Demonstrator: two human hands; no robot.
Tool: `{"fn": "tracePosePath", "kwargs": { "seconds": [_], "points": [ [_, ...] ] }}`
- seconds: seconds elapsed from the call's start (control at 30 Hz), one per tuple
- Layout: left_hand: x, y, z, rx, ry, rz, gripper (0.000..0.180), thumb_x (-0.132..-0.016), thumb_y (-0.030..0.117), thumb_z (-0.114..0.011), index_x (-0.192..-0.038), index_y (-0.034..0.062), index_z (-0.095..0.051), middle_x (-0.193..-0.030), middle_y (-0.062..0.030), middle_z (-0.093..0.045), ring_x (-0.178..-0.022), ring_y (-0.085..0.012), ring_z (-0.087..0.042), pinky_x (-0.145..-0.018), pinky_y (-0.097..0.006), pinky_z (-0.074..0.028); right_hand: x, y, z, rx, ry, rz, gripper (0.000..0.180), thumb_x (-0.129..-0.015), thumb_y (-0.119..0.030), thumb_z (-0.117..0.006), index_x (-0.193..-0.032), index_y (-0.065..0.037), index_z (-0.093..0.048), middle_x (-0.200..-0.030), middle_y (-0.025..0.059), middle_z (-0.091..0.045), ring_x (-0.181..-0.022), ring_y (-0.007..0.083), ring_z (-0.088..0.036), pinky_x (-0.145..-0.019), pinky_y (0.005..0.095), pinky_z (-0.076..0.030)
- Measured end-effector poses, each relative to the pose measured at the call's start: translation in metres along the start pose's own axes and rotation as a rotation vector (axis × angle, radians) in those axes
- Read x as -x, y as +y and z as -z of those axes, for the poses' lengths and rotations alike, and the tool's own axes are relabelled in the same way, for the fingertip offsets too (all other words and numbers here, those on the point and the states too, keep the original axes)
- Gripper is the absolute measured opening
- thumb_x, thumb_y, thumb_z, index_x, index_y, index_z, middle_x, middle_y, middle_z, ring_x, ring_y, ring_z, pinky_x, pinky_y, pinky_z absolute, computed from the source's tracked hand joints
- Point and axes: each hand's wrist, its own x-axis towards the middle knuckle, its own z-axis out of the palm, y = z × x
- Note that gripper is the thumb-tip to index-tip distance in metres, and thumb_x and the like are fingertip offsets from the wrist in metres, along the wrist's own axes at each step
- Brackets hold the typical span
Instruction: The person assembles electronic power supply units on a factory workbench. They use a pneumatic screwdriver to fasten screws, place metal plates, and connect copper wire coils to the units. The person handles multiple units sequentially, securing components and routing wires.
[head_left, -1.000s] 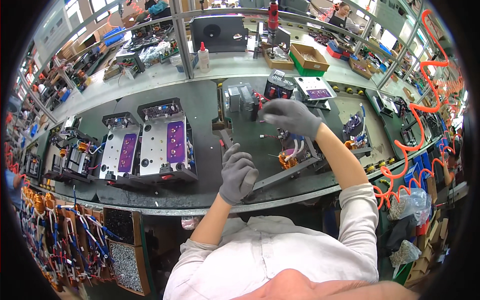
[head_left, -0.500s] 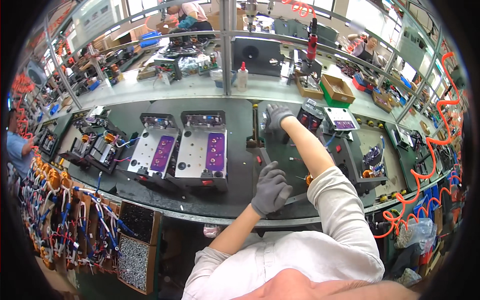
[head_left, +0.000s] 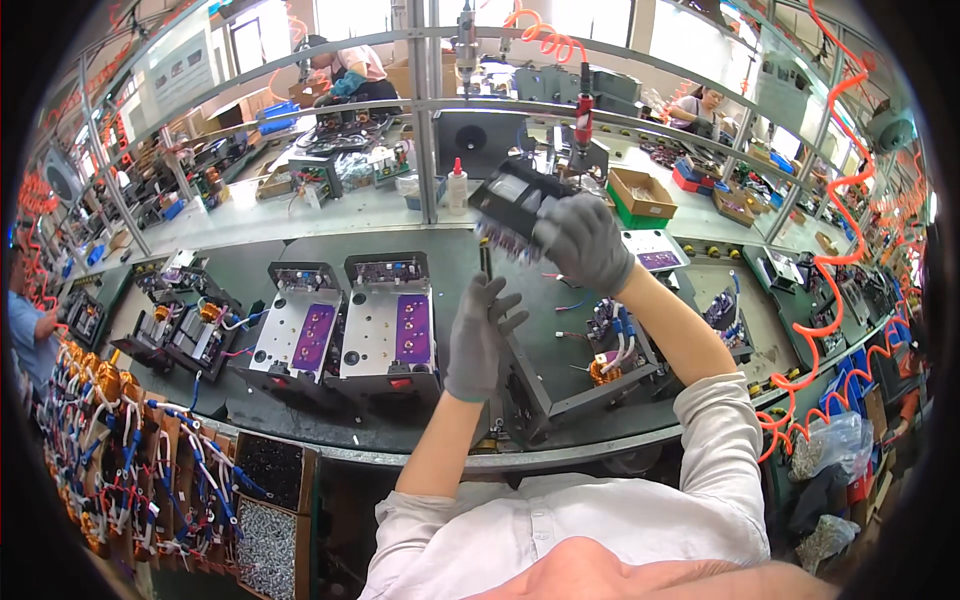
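Observation:
Gripped in my right hand (head_left: 588, 245), in a grey glove, is a black panel with a circuit board (head_left: 515, 205). It is tilted and raised above the bench, the board's components along its lower side. My left hand (head_left: 476, 335), gloved too, hovers below and left of the panel with fingers apart and nothing in them. Under my hands lies an open black metal chassis (head_left: 590, 402). Inside it are a copper-wound coil (head_left: 604, 369) and blue and white wires.
Two chassis with silver plates and purple boards (head_left: 412, 330) stand left of my hands. Bundled wires and coils (head_left: 130, 430) hang lower left beside a box of screws (head_left: 268, 545). A red screwdriver (head_left: 584, 115) hangs ahead; an orange coiled hose (head_left: 835, 260) hangs right.
My right hand has lifted the panel with the board off the far side of the bench. My left hand has moved left and away from me, fingers now spread. The view has shifted slightly.

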Motion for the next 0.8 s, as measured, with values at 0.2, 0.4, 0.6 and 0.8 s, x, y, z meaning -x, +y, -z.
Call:
{"fn": "tracePosePath", "kwargs": {
  "seconds": [0.2,0.4,0.6,0.8],
  "points": [
    [0.024,-0.009,-0.036,0.21,-0.057,0.04,0.043,-0.092,0.039,-0.061,-0.127,0.0142,-0.055,-0.122,-0.005,-0.062,-0.108,-0.0194,-0.06,-0.095,-0.045,-0.048,0.014,-0.043,0.049,-0.092,0.084,0.248,0.034,-0.076,-0.018,-0.07,-0.108,-0.022,-0.061,-0.116,0.0032,-0.059,-0.112,0.0196,-0.057,-0.093,0.0396,-0.047],
    [0.024,-0.011,-0.004,0.121,0.015,0.084,0.044,-0.09,0.025,-0.057,-0.127,0.003,-0.054,-0.122,-0.0111,-0.062,-0.115,-0.0236,-0.06,-0.097,-0.04,-0.05,0.03,-0.044,0.066,-0.364,-0.205,-0.302,0.098,-0.065,-0.037,-0.081,-0.146,-0.008,-0.034,-0.145,0.0151,-0.04,-0.137,0.0318,-0.037,-0.113,0.0487,-0.032],
    [0.033,0.009,-0.021,-0.061,-0.082,0.081,0.048,-0.083,0.022,-0.058,-0.128,0.0046,-0.056,-0.121,-0.0144,-0.065,-0.113,-0.0297,-0.063,-0.098,-0.047,-0.053,0.037,-0.022,0.062,-0.812,-0.55,-0.656,0.112,-0.06,-0.036,-0.087,-0.15,-0.009,-0.026,-0.139,0.0171,-0.05,-0.132,0.031,-0.047,-0.111,0.04,-0.038],
    [0.029,0.016,-0.031,0.158,-0.12,0.173,0.045,-0.084,0.025,-0.058,-0.126,0.0091,-0.058,-0.123,-0.0108,-0.065,-0.115,-0.0282,-0.062,-0.099,-0.053,-0.05,0.058,-0.046,0.043,-1.353,-0.694,-0.904,0.103,-0.062,-0.021,-0.091,-0.147,-0.01,-0.032,-0.126,0.0172,-0.059,-0.114,0.0266,-0.059,-0.092,0.0398,-0.049]
  ]
}}
